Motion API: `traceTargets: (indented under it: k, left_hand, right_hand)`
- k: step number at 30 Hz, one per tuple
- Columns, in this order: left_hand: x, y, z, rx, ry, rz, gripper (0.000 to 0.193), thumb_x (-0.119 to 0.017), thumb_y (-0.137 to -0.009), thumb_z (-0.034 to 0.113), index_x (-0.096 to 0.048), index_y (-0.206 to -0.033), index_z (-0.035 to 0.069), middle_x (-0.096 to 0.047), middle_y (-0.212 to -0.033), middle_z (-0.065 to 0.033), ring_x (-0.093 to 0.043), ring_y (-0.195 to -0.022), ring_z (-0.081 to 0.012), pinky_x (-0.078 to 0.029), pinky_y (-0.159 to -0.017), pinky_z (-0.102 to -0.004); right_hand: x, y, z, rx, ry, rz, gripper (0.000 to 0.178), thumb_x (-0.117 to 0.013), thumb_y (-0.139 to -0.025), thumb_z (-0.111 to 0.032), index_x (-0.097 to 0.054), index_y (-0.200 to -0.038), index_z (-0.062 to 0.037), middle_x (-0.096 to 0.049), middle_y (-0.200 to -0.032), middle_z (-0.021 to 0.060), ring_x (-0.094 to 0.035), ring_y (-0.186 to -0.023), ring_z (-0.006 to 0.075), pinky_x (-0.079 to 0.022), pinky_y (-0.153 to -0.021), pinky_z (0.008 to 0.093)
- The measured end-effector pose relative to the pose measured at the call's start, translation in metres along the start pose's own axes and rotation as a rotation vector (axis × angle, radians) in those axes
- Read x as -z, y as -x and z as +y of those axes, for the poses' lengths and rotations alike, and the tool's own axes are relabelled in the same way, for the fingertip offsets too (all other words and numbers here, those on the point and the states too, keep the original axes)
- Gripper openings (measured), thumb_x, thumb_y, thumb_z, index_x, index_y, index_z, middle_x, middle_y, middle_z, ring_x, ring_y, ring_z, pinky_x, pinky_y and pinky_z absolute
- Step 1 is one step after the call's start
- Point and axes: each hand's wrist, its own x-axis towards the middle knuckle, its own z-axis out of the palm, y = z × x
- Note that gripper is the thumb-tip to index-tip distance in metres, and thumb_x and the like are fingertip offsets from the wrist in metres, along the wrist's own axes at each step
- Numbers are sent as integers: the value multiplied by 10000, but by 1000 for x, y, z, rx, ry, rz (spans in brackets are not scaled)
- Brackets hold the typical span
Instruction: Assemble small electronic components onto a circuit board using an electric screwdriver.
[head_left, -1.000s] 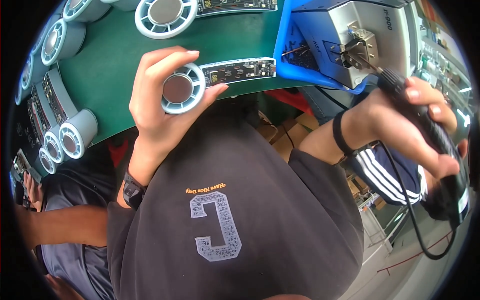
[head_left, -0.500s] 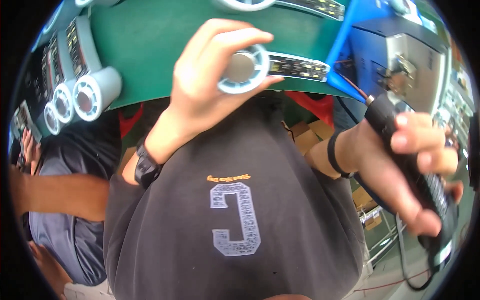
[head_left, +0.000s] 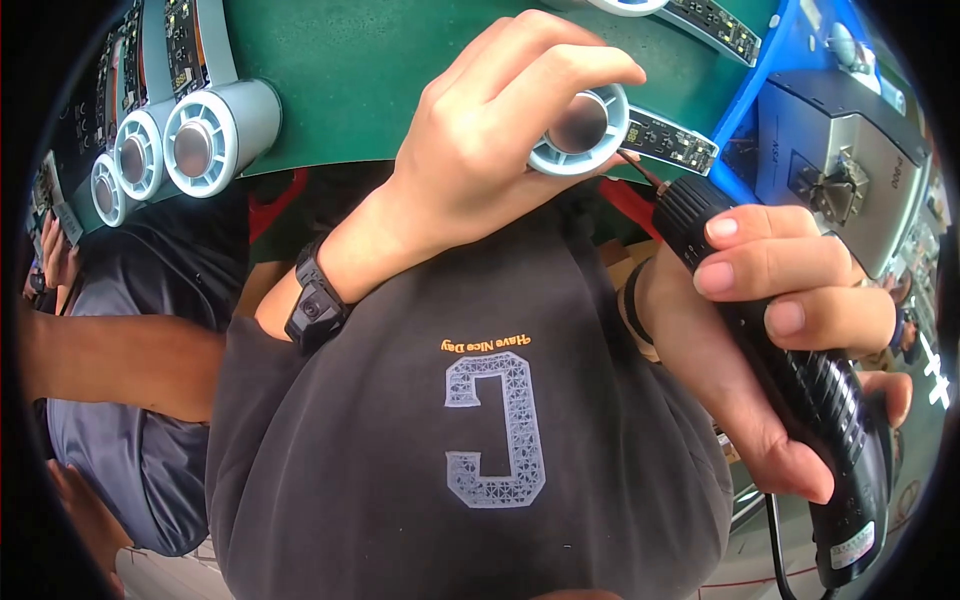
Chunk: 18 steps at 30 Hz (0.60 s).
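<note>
Two hands are busy at the near edge of the green desk (head_left: 330,90). Since a second ago the left hand (head_left: 480,150), fingers curled and pinching a pale blue cylindrical housing (head_left: 582,130) by its rim, has drawn that part off the mat toward the body, so it now sits at the desk's edge. The right hand (head_left: 780,330), wrapped tight around a black corded power tool (head_left: 800,390), has swung in from the side; the tool's tip now lies just beside the housing, which suggests the two are being brought together. Three more housings (head_left: 195,140) lie in a row at the left, and a circuit board strip (head_left: 670,140) lies behind the held part.
</note>
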Motion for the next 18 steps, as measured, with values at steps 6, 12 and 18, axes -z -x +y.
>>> traceTargets:
  k: [6,12,18]
  left_hand:
    - [9,-4,9,47,-22,-33,466,-927,-780,53,-717,-1194,14,-701,-1029,-156,-714,-851,-317,-577,-711,-370]
    - [6,-2,6,48,-26,-34,477,-928,-792,66,-715,-1216,14,-706,-1041,-158,-721,-864,-323,-584,-716,-372]
    - [-22,21,-19,-10,55,46,601,-992,-696,88,-723,-1231,30,-729,-1105,-139,-731,-928,-267,-612,-754,-348]
  right_hand:
    - [-3,-1,4,68,32,-2,709,-426,-1079,-731,-456,-1391,-95,-473,-892,123,-462,-427,206,-407,-350,379]
    - [-7,-3,6,63,-44,1,702,-419,-1078,-734,-427,-1392,-106,-479,-888,137,-465,-425,218,-407,-340,372]
    - [-19,-1,9,54,-99,9,697,-413,-1078,-737,-403,-1393,-115,-484,-885,149,-468,-422,228,-406,-332,366]
